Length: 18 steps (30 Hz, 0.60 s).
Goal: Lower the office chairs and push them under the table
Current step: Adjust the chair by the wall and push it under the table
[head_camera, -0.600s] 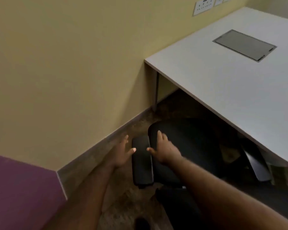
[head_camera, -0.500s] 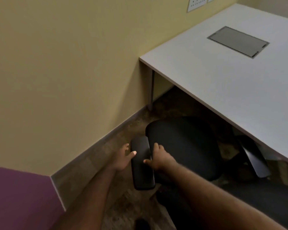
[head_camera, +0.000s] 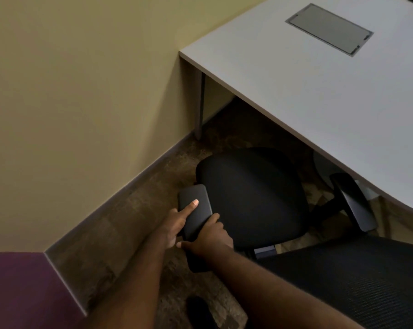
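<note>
While both hands close on the near armrest, the step in hand looks like steering the office chair toward the table, though whether its height is already dropped cannot be told. Nearest the viewer, the mesh backrest sits just right of the grip, a coarse black weave. At the grip itself, the left hand wraps the outer edge of the armrest, its forefinger lying flat along the top, while the right hand clamps the inner edge with curled fingers; neither is spread. That pad is a smooth, matte black slab with rounded corners. Just beyond and right of it lies the seat, a broad rounded cushion in dull black fabric, its front edge barely beneath the tabletop lip. Farther right, the other armrest already tucks under that edge. Mottled brown carpet spreads left of the grip, up to a dark skirting and a yellow wall. The next move probably calls for a forward push, keeping the armrests clear of the pale grey, hard-edged top.
</note>
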Each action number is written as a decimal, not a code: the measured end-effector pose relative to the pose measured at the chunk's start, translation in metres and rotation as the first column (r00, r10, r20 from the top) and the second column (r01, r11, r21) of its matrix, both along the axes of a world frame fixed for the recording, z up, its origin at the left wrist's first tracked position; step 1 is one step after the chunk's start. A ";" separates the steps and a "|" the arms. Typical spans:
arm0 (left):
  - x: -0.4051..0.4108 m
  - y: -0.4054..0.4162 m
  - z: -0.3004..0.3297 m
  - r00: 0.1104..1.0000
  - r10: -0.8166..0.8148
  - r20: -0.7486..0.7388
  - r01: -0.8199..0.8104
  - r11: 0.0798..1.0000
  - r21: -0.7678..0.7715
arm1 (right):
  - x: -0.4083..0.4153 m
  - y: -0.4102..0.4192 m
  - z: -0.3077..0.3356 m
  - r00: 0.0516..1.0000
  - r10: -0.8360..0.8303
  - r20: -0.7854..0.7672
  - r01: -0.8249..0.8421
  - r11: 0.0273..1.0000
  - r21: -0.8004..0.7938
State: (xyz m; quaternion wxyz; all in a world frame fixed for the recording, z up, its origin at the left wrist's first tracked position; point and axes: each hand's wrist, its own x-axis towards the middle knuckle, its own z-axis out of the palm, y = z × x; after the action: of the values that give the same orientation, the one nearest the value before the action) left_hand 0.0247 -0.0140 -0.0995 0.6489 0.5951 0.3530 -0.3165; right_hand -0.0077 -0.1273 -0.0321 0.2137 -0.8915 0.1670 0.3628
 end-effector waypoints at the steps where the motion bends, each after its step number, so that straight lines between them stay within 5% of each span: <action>1: 0.000 0.000 0.001 1.000 -0.012 -0.015 0.012 1.000 -0.002 | -0.002 0.002 0.000 1.000 -0.021 0.022 0.021 1.000 -0.016; 7: 0.003 0.003 -0.008 0.999 -0.028 0.045 0.030 0.998 -0.055 | -0.006 0.011 -0.005 0.991 -0.126 0.052 0.129 0.989 -0.076; 18: 0.015 -0.001 -0.020 0.993 -0.056 0.107 0.045 0.993 0.107 | 0.000 0.010 -0.016 0.985 -0.149 0.081 0.152 0.988 -0.025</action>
State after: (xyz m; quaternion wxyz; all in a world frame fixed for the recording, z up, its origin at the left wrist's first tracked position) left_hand 0.0395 -0.0152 -0.1193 0.6271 0.6534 0.3177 -0.2808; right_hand -0.0078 -0.1174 -0.0480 0.2332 -0.8933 0.2308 0.3073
